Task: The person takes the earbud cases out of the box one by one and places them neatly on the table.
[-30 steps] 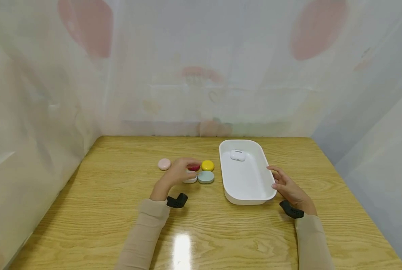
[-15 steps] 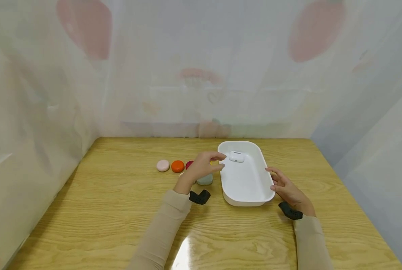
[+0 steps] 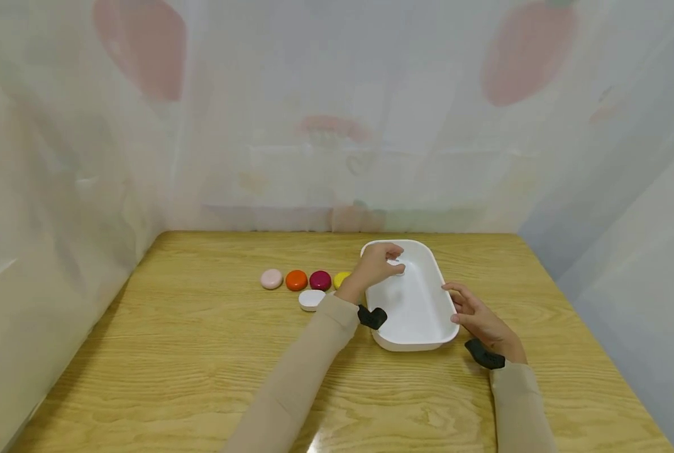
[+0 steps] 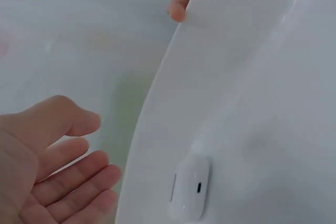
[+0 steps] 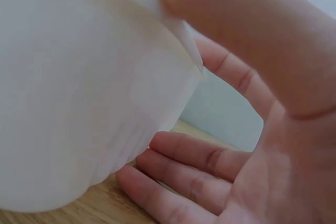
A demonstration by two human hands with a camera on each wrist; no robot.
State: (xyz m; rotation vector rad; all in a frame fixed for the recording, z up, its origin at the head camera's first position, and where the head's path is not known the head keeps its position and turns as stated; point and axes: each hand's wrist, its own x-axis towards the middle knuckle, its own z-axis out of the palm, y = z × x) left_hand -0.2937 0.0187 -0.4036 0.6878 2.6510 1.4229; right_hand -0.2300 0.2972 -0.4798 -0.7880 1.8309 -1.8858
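Observation:
My left hand point(image 3: 375, 265) reaches over the far end of a white plastic tray point(image 3: 413, 318). In the left wrist view its fingers are loosely bent with nothing between them. A white earbud case point(image 4: 190, 190) lies inside the tray, largely hidden by this hand in the head view. My right hand point(image 3: 481, 319) holds the tray's right side, thumb at the rim and several fingers against the outer wall point(image 5: 94, 93). Left of the tray sit pink point(image 3: 271, 279), orange point(image 3: 296, 280), magenta point(image 3: 320, 280) and yellow point(image 3: 341, 279) round cases.
A white oval case point(image 3: 311, 300) lies in front of the round ones, beside my left sleeve point(image 3: 292, 384). Everything rests on a wooden table point(image 3: 173, 352). Pale printed curtains point(image 3: 258, 126) enclose its back and sides.
My left hand has moved right from the small cases to above the tray, uncovering the orange and magenta ones. My sleeve now hides the grey-green case. The right hand stays at the tray.

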